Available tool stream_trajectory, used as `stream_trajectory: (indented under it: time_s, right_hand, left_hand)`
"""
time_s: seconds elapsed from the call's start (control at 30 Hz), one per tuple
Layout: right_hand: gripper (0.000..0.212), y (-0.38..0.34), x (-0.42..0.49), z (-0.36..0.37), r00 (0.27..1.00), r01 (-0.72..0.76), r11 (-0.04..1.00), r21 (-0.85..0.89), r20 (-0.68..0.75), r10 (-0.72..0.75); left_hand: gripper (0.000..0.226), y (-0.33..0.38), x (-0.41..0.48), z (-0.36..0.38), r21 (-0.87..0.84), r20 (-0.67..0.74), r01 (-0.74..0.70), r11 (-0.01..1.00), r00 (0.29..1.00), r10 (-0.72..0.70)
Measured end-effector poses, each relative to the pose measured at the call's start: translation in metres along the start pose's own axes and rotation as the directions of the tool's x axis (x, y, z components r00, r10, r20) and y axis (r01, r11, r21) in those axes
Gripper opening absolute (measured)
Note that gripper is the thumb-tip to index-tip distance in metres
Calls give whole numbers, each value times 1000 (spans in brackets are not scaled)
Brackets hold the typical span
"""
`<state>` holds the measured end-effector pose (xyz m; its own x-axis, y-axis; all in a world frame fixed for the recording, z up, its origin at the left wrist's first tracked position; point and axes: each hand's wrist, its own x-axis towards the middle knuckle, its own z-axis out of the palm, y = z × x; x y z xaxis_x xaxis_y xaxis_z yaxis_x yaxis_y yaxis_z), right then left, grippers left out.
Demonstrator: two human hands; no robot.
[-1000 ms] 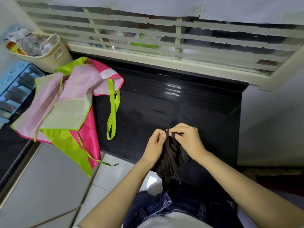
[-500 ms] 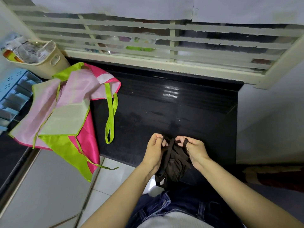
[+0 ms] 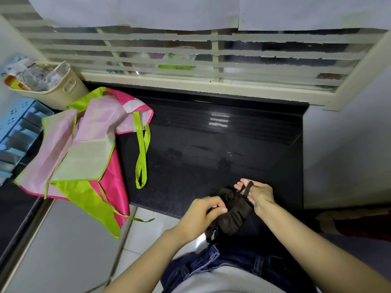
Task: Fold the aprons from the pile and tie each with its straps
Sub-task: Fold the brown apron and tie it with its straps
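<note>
A dark brown apron (image 3: 233, 213), folded into a small bundle, is held over the front edge of the black counter (image 3: 211, 157). My left hand (image 3: 201, 216) pinches the bundle's near-left side, where a strap end dangles below. My right hand (image 3: 257, 194) holds the far-right side, with a brown strap looped around its fingers. A pile of pink and lime-green aprons (image 3: 84, 149) lies on the counter's left part and hangs over its edge, a green strap loop trailing to the right.
A cream basket (image 3: 63, 92) stuffed with plastic bags stands at the back left. A blue rack (image 3: 19, 132) sits at the far left. A louvred window runs along the counter's back. A white wall bounds the right side. Tiled floor lies below.
The bundle has been turned and shifted right. My left hand dropped to its near side; my right hand moved right and up, pulling the strap out around its fingers.
</note>
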<state>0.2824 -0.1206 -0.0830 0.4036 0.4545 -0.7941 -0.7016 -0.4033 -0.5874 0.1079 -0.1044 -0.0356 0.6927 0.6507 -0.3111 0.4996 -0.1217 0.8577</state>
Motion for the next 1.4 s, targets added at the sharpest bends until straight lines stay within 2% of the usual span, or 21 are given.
stream_trajectory:
  time_s: [0.07, 0.17, 0.33, 0.5, 0.57, 0.63, 0.67, 0.73, 0.8, 0.83, 0.87, 1.0, 1.1, 1.13, 1.2, 1.3, 1.37, 1.4]
  right_hand:
    - [18, -5, 3, -4, 1000, 6, 1000, 2, -14, -6]
    - [17, -14, 7, -4, 999, -12, 1000, -6, -30, 12]
    - [15, -28, 16, -1, 997, -58, 998, -32, -55, 56]
    - [15, -33, 22, 1, 996, -57, 997, -50, -76, 53]
    - [17, -38, 21, 2, 998, 20, 992, -127, -56, -27]
    - [21, -46, 19, 5, 993, 119, 960, -255, 32, -115]
    - [22, -52, 14, 8, 987, 156, 938, -309, 97, -132]
    - [23, -60, 2, 14, 965, 204, 898, -390, 233, -118]
    - [22, -64, -7, 21, 941, 232, 864, -446, 327, -84]
    - [21, -64, -10, 24, 936, 229, 856, -464, 348, -62]
    - [23, -65, -13, 26, 936, 211, 853, -477, 351, -35]
    - [45, -70, -14, 26, 925, 47, 858, -511, 347, 156]
    - [47, -74, -12, 22, 910, -23, 886, -463, 358, 210]
    - [44, -74, -10, 22, 914, -13, 887, -461, 355, 198]
    - [36, -75, -9, 25, 926, 63, 866, -496, 352, 134]
    - [26, -77, -1, 30, 945, 206, 869, -451, 321, -57]
    - [31, -76, 5, 30, 951, 274, 835, -477, 262, -163]
    - [37, -72, 7, 29, 959, 265, 824, -501, 229, -169]
  left_hand:
    - [24, -4, -2, -6, -72, 18, 49, 996, 999, -48]
    - [24, -12, -5, -17, -63, 33, 84, 994, 996, -82]
    - [33, -17, -8, -30, 72, 155, 52, 996, 986, -63]
    - [30, -26, -10, -42, 210, 233, 23, 977, 970, -73]
    - [28, -31, -8, -44, 273, 201, 20, 962, 977, -77]
    - [26, -31, -1, -44, 251, 87, 39, 967, 994, -63]
    - [25, -28, 4, -42, 178, -3, 64, 982, 998, -64]
    - [23, -13, 17, -36, -149, -163, 113, 982, 977, -137]
    - [31, 8, 30, -24, -555, -181, 85, 827, 959, -220]
    - [35, 15, 35, -19, -657, -174, 69, 750, 955, -241]
    - [37, 20, 39, -15, -673, -177, 66, 736, 952, -248]
    - [32, 12, 46, -6, -401, -191, 121, 908, 958, -212]
    - [13, 3, 48, -7, -257, -201, 169, 952, 954, -223]
    - [7, 2, 48, -7, -253, -199, 187, 949, 950, -240]
    - [18, 0, 50, -7, -241, -188, 221, 945, 945, -269]
    - [25, -1, 53, -7, -170, -158, 254, 952, 947, -281]
    - [20, -2, 55, -5, -172, -162, 244, 954, 949, -272]
    - [16, -2, 54, -5, -194, -176, 229, 954, 948, -264]
